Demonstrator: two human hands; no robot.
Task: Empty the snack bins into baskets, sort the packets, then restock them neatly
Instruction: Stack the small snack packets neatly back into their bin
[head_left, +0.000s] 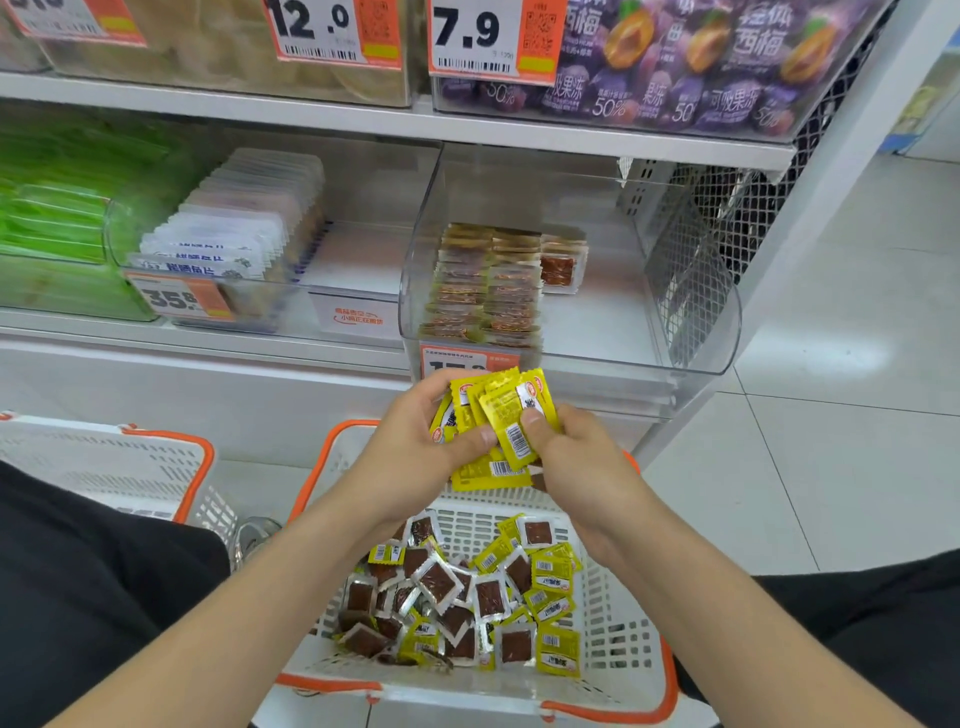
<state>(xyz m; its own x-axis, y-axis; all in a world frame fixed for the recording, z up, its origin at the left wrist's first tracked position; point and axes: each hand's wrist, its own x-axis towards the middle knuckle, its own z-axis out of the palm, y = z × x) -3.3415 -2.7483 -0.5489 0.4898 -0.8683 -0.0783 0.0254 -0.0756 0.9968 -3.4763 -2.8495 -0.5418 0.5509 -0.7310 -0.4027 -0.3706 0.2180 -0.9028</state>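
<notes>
Holding yellow packets (506, 415) above the far edge of the basket (478, 512), left hand (410, 447) fingers curled round the stack, right hand (582, 467) fingers pinching the front one, mixed packets (467, 597) heaped below.

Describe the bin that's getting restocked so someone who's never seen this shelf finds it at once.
Find the shelf under the 7.9 price tag. The clear bin at its right end sits above the left hand and right hand gripping yellow packets. Unlike the neighbouring bin of white packets, it holds neat rows of brown packets along its left side, the rest bare.
</notes>
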